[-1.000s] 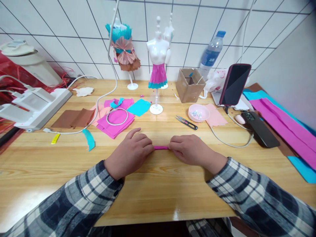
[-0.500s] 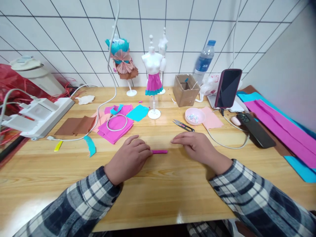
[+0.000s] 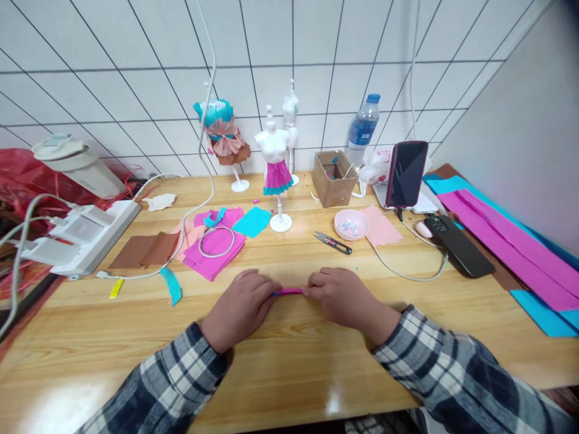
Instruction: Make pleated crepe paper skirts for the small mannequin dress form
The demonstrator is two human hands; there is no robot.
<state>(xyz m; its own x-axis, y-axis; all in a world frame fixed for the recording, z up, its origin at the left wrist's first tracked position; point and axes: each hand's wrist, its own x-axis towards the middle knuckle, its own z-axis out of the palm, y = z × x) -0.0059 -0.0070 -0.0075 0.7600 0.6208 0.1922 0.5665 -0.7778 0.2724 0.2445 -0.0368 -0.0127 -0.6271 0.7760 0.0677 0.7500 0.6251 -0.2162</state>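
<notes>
A narrow magenta strip of folded paper (image 3: 289,292) stretches between my hands, low over the table. My left hand (image 3: 242,307) is closed on its left end, where a bit of blue shows by the fingertips. At the right end my right hand (image 3: 341,301) pinches it with curled fingers. Beyond them stands a small white dress form (image 3: 272,144) wearing a magenta skirt (image 3: 277,175) with a blue hem. Thread snips (image 3: 333,242) lie past my right hand, beside a pink bowl (image 3: 351,225) of small shiny bits. Magenta paper squares (image 3: 212,260) lie past my left hand.
At left are a power strip (image 3: 97,238), a white cable (image 3: 184,220), brown paper (image 3: 142,249) and a blue scrap (image 3: 171,287). A cardboard box (image 3: 333,184), water bottle (image 3: 364,126), propped phone (image 3: 408,175), black phone (image 3: 459,246) and long coloured sheets (image 3: 511,241) stand or lie at right.
My right hand has moved left and taken hold of the strip's right end. My left hand stays at the left end. The camera view has tilted up slightly.
</notes>
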